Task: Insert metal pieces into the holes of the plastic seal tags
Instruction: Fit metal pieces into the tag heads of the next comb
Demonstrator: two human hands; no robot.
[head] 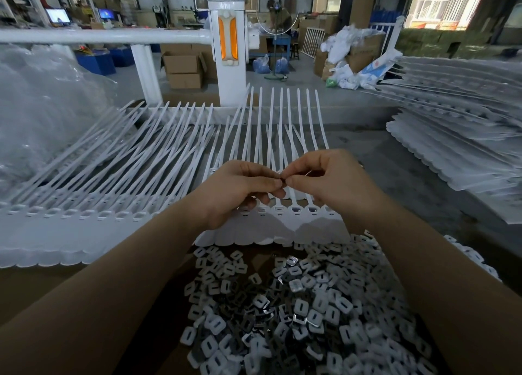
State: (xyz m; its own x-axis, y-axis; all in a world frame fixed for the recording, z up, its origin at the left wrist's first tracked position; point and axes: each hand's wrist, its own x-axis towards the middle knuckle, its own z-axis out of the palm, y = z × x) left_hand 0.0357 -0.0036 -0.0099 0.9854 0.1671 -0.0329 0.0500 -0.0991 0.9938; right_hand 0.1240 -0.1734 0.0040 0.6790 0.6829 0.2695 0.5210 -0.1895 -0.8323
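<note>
Both hands meet above the bench, fingertips drawn together. The left hand point(240, 189) curls its fingers in, thumb and forefinger pinching a small dark metal piece point(281, 181) at its tip. The right hand point(327, 182) meets it from three o'clock, thumb and forefinger closed on the same piece or just touching it; I cannot tell which.

Directly beneath the hands lies a white plastic strip of joined seal tags point(282, 219), slotted heads in a row and long thin tails fanning toward twelve o'clock. A second such strip point(70, 222) lies at nine o'clock, and a stack of more white tag strips point(457, 137) sits at two o'clock.

At six o'clock, between the forearms, spreads a loose heap of small square silvery metal pieces point(305, 312). Bare grey benchtop point(395, 171) shows between the right hand and the stack. A white railing post point(230, 43) stands beyond the bench's far edge.
</note>
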